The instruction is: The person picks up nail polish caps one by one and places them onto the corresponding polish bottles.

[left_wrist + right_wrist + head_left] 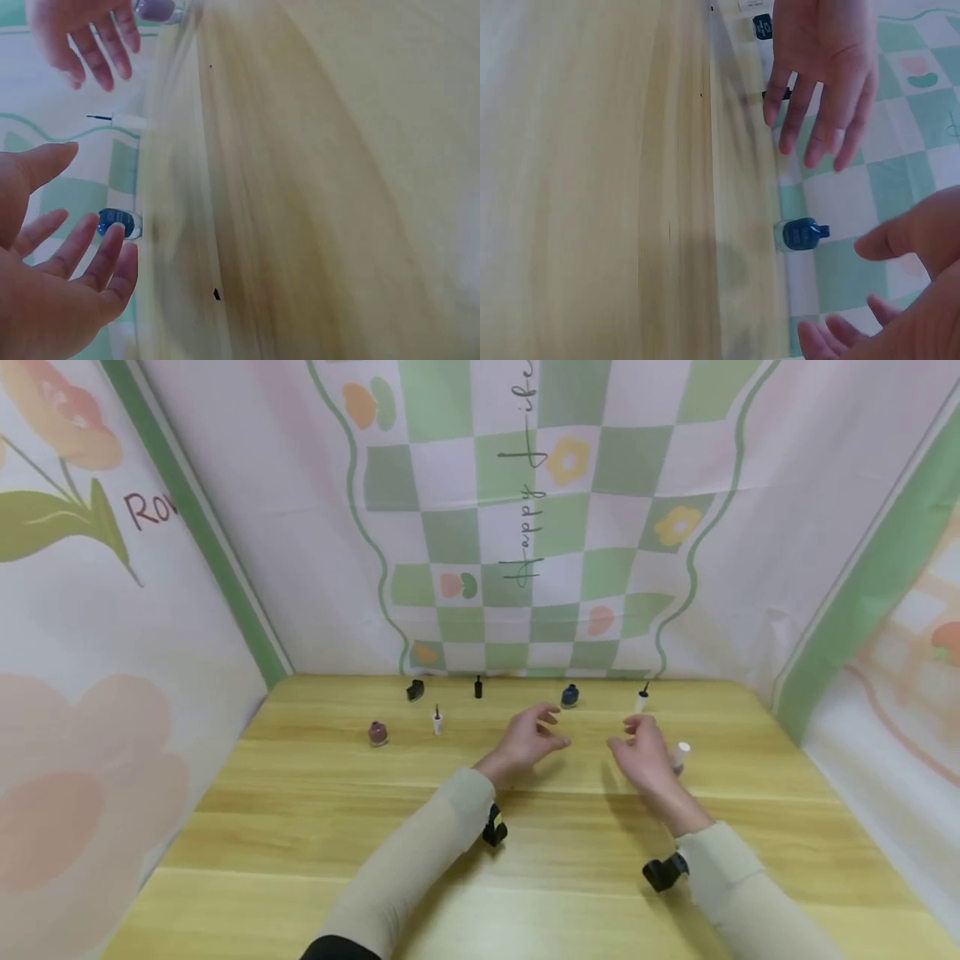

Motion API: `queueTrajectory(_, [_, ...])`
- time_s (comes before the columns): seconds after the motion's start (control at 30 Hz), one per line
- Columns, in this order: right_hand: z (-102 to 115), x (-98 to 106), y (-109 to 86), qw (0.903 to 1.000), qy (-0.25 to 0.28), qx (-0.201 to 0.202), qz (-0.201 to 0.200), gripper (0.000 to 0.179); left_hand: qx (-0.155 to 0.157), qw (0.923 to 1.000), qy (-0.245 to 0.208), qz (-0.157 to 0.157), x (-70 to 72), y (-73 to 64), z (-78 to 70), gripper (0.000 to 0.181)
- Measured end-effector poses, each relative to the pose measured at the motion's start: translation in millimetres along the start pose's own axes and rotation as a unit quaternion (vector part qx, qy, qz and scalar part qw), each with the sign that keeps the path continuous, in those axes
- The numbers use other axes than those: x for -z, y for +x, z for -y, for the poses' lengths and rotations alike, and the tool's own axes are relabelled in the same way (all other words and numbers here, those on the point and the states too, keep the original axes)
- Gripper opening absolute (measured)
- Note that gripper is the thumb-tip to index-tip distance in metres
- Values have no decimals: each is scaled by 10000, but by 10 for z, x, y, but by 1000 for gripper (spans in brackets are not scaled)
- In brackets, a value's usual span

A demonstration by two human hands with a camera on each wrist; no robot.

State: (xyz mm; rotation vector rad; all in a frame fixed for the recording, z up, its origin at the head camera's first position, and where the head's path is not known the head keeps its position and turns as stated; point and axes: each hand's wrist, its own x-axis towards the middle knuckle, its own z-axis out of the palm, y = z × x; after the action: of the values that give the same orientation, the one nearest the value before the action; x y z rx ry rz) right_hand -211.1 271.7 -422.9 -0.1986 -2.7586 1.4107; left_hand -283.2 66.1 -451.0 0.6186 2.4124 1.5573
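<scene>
My left hand (527,739) is raised over the table, fingers relaxed and holding nothing. Just beyond its fingertips stands an uncapped dark blue nail polish bottle (570,697); in the left wrist view a finger overlaps this bottle (116,222). My right hand (643,752) hovers opposite, also holding nothing, its fingers loosely bent. Behind it a white nail polish cap (641,702) stands with its brush pointing up. Beside the right wrist is a nail polish bottle with a white cap (681,753), its lower part partly hidden by the hand.
On the left stand an open mauve nail polish bottle (378,734) and a white brush cap (438,723). Along the back are a black bottle (415,691) and a black brush cap (477,689). A patterned cloth (495,527) hangs behind the wooden table (300,827).
</scene>
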Motion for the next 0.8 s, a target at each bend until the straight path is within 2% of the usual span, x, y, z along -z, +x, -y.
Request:
queueTrajectory(0.17, [46,-95,124,9969,204,-660,-366,72,113,9997,23,-207,-9,85,26,72])
queueTrajectory(0.33, [39,-154,264,9887,431,-1223,-750,79,209,9990,24,-384,-36,178,47,75])
queueTrajectory(0.63, [-46,-189,479,9732,730,-1893,-1082,83,487,9979,-108,-424,-77,333,92,78])
queueTrajectory(0.8, [-67,-200,571,9661,990,-2003,-1294,86,643,9967,-161,-471,-115,436,120,79])
